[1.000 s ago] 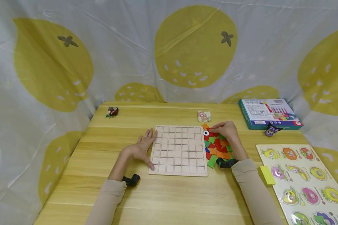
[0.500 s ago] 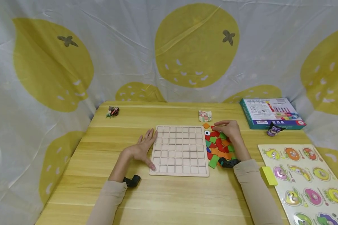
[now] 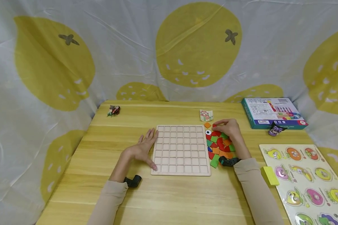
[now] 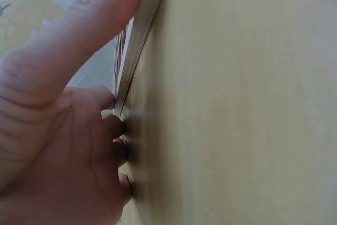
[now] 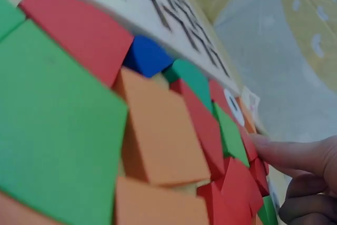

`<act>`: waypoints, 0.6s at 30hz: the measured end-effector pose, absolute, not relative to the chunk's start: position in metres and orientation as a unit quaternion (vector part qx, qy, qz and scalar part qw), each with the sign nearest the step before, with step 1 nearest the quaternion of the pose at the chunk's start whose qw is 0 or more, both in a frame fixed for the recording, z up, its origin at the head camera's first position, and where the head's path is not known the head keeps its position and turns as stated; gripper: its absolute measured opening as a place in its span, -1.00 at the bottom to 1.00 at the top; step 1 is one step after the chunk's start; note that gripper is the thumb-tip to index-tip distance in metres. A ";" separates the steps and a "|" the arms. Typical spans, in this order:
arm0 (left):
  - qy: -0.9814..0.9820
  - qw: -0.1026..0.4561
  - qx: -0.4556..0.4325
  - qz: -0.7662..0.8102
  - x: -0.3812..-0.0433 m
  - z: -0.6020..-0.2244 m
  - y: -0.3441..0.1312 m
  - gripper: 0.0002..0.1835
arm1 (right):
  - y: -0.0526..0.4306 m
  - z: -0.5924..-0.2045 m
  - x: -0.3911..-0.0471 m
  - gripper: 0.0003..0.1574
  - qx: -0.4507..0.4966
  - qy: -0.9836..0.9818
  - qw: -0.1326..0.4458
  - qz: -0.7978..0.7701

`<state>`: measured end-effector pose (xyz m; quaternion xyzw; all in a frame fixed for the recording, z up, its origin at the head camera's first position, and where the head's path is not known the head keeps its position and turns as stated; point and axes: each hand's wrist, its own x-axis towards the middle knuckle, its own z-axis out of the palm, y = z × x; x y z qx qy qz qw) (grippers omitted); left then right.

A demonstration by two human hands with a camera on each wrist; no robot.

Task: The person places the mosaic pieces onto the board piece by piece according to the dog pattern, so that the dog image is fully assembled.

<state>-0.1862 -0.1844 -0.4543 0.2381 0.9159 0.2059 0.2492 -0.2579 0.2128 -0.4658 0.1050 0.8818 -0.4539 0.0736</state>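
A pale wooden grid board point(image 3: 181, 150) lies flat in the middle of the table. My left hand point(image 3: 142, 150) spreads along its left edge, thumb at the near corner and fingertips at the upper left side. In the left wrist view the thumb point(image 4: 79, 30) lies against the board's edge point(image 4: 138, 38). At the far end of a pile of coloured pieces point(image 3: 220, 147), my right hand point(image 3: 228, 127) pinches a small red piece point(image 3: 214, 126) at its fingertips. An orange tile point(image 3: 207, 125) lies just left of them, and a white eye-printed piece point(image 3: 208, 132) sits below.
A small patterned card point(image 3: 206, 115) lies behind the pile. At the back right is a flat box point(image 3: 274, 113) with a purple figurine point(image 3: 275, 129) before it. A fruit puzzle board point(image 3: 298, 173) and yellow block point(image 3: 269, 176) are at right; another figurine point(image 3: 114, 111) stands back left.
My right hand has shifted slightly right and away from the orange tile, with the red piece at its fingertips. My left hand stays on the board's edge.
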 end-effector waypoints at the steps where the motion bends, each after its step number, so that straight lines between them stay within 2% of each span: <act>1: 0.916 0.250 0.238 0.206 -0.186 -0.454 -0.184 0.67 | 0.213 -0.466 -0.258 -0.54 0.098 0.884 0.072 -0.450; 9: 0.914 0.248 0.243 0.208 -0.188 -0.454 -0.187 0.68 | 0.205 -0.460 -0.257 -0.59 0.041 0.892 0.048 -0.447; 18: 0.912 0.248 0.251 0.210 -0.188 -0.455 -0.189 0.67 | 0.134 -0.452 -0.250 -0.72 -0.005 0.836 0.147 -0.529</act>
